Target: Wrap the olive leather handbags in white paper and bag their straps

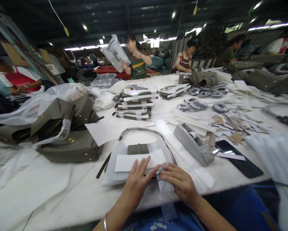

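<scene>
My left hand [137,179] lies flat with fingers spread on a white paper sheet [139,162] that wraps a grey bag [138,149] in front of me. My right hand [178,179] rests beside it, fingers pressing a strip of clear tape or thin film [164,185] at the wrap's lower edge. The bag's grey strap [139,130] arcs over its far side. Both hands touch the wrapping; neither grips anything.
A grey tape dispenser [194,144] and a black phone [240,160] lie to the right. An olive handbag [69,141] sits left, wrapped bags [135,104] stacked beyond, tape rolls [204,96] farther right. Other people work at the white table's [62,192] far side.
</scene>
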Demonstrator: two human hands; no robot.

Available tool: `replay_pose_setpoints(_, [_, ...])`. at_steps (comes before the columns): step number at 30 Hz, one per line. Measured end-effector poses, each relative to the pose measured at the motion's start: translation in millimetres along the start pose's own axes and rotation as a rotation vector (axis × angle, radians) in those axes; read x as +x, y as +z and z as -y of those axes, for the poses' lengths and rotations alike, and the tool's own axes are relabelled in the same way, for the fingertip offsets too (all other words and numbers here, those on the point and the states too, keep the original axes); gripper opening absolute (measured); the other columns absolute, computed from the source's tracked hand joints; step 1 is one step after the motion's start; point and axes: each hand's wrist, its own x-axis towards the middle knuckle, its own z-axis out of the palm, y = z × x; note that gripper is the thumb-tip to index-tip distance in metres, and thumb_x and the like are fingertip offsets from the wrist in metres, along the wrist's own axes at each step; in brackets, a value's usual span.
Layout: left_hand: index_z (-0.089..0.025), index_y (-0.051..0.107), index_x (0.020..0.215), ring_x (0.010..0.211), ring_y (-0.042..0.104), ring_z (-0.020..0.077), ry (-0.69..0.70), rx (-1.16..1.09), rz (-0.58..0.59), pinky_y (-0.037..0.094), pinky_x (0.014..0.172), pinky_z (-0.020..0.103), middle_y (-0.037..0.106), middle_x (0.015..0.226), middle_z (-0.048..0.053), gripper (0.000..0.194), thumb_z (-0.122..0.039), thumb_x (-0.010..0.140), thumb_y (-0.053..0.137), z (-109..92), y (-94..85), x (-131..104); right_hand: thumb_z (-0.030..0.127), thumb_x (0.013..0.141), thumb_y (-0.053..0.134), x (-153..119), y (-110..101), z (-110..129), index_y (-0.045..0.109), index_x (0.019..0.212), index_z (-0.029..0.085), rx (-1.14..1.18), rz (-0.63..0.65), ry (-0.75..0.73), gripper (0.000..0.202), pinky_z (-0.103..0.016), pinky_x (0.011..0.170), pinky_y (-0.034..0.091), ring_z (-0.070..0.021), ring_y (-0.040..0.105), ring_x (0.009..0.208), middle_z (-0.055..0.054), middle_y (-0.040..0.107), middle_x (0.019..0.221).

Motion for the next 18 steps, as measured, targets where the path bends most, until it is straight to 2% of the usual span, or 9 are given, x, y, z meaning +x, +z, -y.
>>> replay_pose_setpoints(2, [-0.034, 0.030, 0.153, 0.138, 0.045, 0.0279, 0.021, 0.019, -0.013, 0.040, 0.110, 0.050, 0.034, 0.159, 0.006, 0.061, -0.014, 0.097, 0.045, -2, 0.6, 0, 0.002, 0.093, 0.046, 2, -4, 3, 0.069, 0.115, 0.020, -0.041, 0.005, -0.042, 0.036, -0.040, 0.106, 0.051, -0.0172, 0.065, 0.116, -0.005, 0.077, 0.109])
replay_pose_setpoints(4, [-0.035, 0.037, 0.150, 0.138, 0.043, 0.0262, 0.039, 0.031, -0.050, 0.033, 0.116, 0.050, 0.035, 0.158, -0.002, 0.052, -0.021, 0.100, 0.044, -4, 2.9, 0, 0.004, 0.093, 0.047, 7, -15, 7, 0.068, 0.116, 0.019, -0.049, 0.075, -0.065, 0.034, -0.040, 0.107, 0.049, -0.0179, 0.065, 0.118, -0.006, 0.076, 0.112])
replay_pose_setpoints(7, [-0.036, 0.043, 0.146, 0.137, 0.044, 0.0234, 0.049, 0.058, -0.090, 0.019, 0.123, 0.048, 0.039, 0.156, -0.009, 0.045, -0.028, 0.102, 0.041, -5, 7.1, 0, 0.024, 0.094, 0.058, 27, -38, 10, 0.068, 0.113, 0.019, 0.067, 0.258, -0.014, 0.022, -0.038, 0.108, 0.049, -0.0186, 0.069, 0.109, -0.006, 0.076, 0.110])
replay_pose_setpoints(9, [-0.036, 0.045, 0.145, 0.136, 0.045, 0.0231, 0.047, 0.083, -0.116, 0.014, 0.123, 0.049, 0.039, 0.155, -0.009, 0.043, -0.028, 0.103, 0.041, -4, 9.5, 0, 0.034, 0.094, 0.061, 49, -47, 6, 0.067, 0.111, 0.020, 0.144, 0.281, 0.041, 0.024, -0.036, 0.108, 0.049, -0.0169, 0.072, 0.099, -0.005, 0.077, 0.105])
replay_pose_setpoints(10, [-0.036, 0.046, 0.145, 0.136, 0.046, 0.0231, 0.050, 0.095, -0.134, 0.013, 0.124, 0.050, 0.039, 0.156, -0.009, 0.043, -0.028, 0.103, 0.041, -4, 10.6, 0, 0.034, 0.095, 0.059, 62, -47, 1, 0.067, 0.112, 0.020, 0.145, 0.263, 0.070, 0.023, -0.035, 0.108, 0.048, -0.0161, 0.072, 0.098, -0.004, 0.077, 0.105])
replay_pose_setpoints(12, [-0.036, 0.047, 0.144, 0.136, 0.047, 0.0233, 0.058, 0.117, -0.168, 0.013, 0.123, 0.051, 0.038, 0.156, -0.007, 0.042, -0.027, 0.102, 0.043, -3, 12.6, 1, 0.028, 0.098, 0.053, 89, -35, -13, 0.065, 0.120, 0.020, 0.067, 0.301, 0.143, 0.026, -0.037, 0.110, 0.045, -0.0173, 0.068, 0.109, -0.006, 0.074, 0.117])
replay_pose_setpoints(15, [-0.037, 0.049, 0.142, 0.136, 0.047, 0.0231, 0.062, 0.131, -0.199, 0.014, 0.123, 0.051, 0.037, 0.157, -0.007, 0.041, -0.030, 0.102, 0.044, -3, 16.1, 1, 0.032, 0.098, 0.054, 117, 0, -37, 0.056, 0.136, 0.017, -0.083, 0.579, 0.261, 0.041, -0.047, 0.114, 0.038, -0.0256, 0.051, 0.133, -0.011, 0.059, 0.140])
replay_pose_setpoints(17, [-0.038, 0.052, 0.139, 0.137, 0.045, 0.0231, 0.046, 0.112, -0.237, 0.014, 0.124, 0.050, 0.038, 0.156, -0.008, 0.039, -0.033, 0.102, 0.045, -4, 19.4, 1, 0.039, 0.095, 0.059, 123, 21, -49, 0.053, 0.139, 0.016, -0.116, 0.712, 0.277, 0.050, -0.050, 0.115, 0.036, -0.0286, 0.048, 0.136, -0.012, 0.055, 0.144])
replay_pose_setpoints(18, [-0.038, 0.054, 0.137, 0.138, 0.045, 0.0231, 0.038, 0.100, -0.261, 0.013, 0.124, 0.050, 0.039, 0.156, -0.009, 0.037, -0.034, 0.101, 0.047, -4, 21.4, 1, 0.041, 0.095, 0.059, 123, 28, -54, 0.053, 0.140, 0.015, -0.122, 0.739, 0.274, 0.052, -0.050, 0.115, 0.036, -0.0283, 0.049, 0.135, -0.012, 0.056, 0.144])
